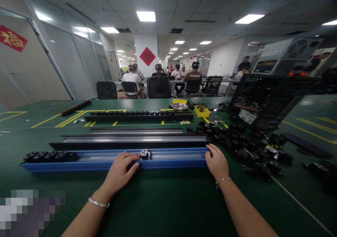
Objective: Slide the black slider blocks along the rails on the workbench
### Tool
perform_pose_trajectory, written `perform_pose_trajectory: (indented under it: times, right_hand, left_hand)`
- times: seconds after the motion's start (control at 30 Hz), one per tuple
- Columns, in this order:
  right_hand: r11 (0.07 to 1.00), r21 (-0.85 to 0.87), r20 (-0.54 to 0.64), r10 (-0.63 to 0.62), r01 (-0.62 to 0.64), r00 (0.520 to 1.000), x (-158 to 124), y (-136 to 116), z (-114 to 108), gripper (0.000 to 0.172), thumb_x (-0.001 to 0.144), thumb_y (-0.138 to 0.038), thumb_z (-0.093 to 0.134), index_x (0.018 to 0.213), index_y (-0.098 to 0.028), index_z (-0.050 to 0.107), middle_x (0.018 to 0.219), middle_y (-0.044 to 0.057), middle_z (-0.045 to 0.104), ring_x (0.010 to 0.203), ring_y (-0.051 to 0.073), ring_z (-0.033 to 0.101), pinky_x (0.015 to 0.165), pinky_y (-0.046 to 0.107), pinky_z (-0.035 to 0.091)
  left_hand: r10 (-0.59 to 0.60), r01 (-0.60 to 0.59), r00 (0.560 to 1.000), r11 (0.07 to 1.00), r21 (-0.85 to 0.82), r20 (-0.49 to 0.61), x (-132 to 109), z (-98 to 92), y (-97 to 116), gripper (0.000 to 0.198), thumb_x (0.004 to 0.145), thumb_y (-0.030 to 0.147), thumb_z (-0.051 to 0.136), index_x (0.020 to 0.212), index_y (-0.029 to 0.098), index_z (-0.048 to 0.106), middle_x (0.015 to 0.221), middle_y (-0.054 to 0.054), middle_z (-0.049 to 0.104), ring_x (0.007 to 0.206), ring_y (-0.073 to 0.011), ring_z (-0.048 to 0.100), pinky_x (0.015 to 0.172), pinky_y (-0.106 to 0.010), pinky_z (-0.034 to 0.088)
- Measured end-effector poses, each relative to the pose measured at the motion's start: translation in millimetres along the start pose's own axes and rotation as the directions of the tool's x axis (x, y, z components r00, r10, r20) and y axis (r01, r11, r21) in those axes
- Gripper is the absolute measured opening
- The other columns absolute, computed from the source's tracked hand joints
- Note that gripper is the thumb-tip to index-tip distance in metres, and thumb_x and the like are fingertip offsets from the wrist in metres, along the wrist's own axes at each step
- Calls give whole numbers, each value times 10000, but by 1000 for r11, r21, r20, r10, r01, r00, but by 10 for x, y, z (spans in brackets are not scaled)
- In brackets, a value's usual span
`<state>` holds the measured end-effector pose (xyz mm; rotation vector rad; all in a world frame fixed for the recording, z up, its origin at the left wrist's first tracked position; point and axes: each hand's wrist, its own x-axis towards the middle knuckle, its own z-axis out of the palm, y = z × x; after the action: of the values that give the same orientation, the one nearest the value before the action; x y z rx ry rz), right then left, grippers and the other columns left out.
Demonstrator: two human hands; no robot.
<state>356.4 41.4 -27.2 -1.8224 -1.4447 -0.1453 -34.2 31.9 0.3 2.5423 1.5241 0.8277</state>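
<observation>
A long blue channel rail point(173, 163) lies across the green table in front of me. My left hand point(123, 167) rests over its middle with the fingers stretched out, the fingertips at the left side of a small black-and-silver block point(144, 154) that sits in the channel. My left thumb lies along the near wall. At the right end of the rail, my right hand point(218, 161) has its fingers curled round the end. Several dark blocks point(50, 156) stand in a row inside the rail's left end.
Behind the blue rail lie black-edged rails point(126, 144) and a black rail point(139, 118) with a row of small parts. A pile of dark parts point(252, 149) lies to the right, below an open computer case point(259, 100). A yellow tray point(202, 111) and a metal bowl point(179, 106) stand farther back.
</observation>
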Motion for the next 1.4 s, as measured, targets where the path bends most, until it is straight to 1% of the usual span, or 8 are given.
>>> perform_pose_trajectory:
  times: [0.1,0.23,0.47,0.63,0.73,0.9,1.17,1.4]
  right_hand:
    - [1000,7,-15,-8,8,1000,0,3,5,404,772,-259,375,1025,-158,673,1164,101,608,1090,217,536,997,378,393]
    - [1000,12,-19,-16,17,1000,-3,7,7,396,772,-259,386,1029,-166,672,1163,97,609,1094,216,532,1002,380,385]
    - [1000,-3,23,18,-18,1000,-1,-10,-11,412,781,-269,368,1040,-151,665,1195,105,592,1097,227,531,985,385,400]
    - [1000,7,-1,-20,20,1000,2,12,6,411,772,-259,371,1034,-143,665,1170,120,603,1105,229,525,988,394,397]
    - [1000,3,-5,-24,24,1000,0,19,12,400,777,-261,376,1034,-157,664,1171,107,604,1108,223,524,992,388,393]
    - [1000,3,-3,-15,15,1000,-2,7,2,405,781,-268,370,1031,-149,665,1173,108,603,1100,224,531,986,377,400]
    - [1000,-9,30,17,-17,999,-2,-31,-33,419,782,-267,365,1048,-137,662,1198,109,592,1099,234,531,974,386,410]
    - [1000,-14,16,0,0,1000,-5,-23,-25,419,782,-261,363,1049,-139,662,1190,113,595,1099,231,529,979,386,403]
  left_hand:
    - [-14,14,1000,1000,8,-3,2,-6,14,279,849,402,480,1040,265,629,1097,-37,656,1048,-202,569,1038,-506,330]
    - [4,-4,1000,1000,9,-9,8,-14,27,278,848,402,480,1028,261,637,1088,-46,660,1040,-204,573,1028,-505,339]
    - [19,-20,999,1000,8,35,9,-1,30,298,852,402,477,1085,273,612,1128,-42,645,1082,-206,547,1042,-510,314]
    - [37,-37,999,999,11,40,6,6,39,307,849,399,481,1103,280,605,1147,-44,637,1102,-212,534,1042,-510,315]
    - [51,-52,997,999,9,54,6,14,51,315,850,396,477,1121,283,592,1170,-39,628,1128,-217,517,1047,-524,303]
    - [50,-51,994,999,8,102,10,24,81,329,856,404,468,1160,312,555,1224,-13,599,1175,-218,482,1062,-532,274]
    - [48,-51,992,998,21,117,11,20,98,338,851,408,470,1170,327,547,1244,1,587,1184,-221,475,1063,-538,271]
    - [73,-78,987,997,30,145,16,18,117,368,863,426,446,1198,296,523,1265,-24,573,1178,-221,489,1071,-512,264]
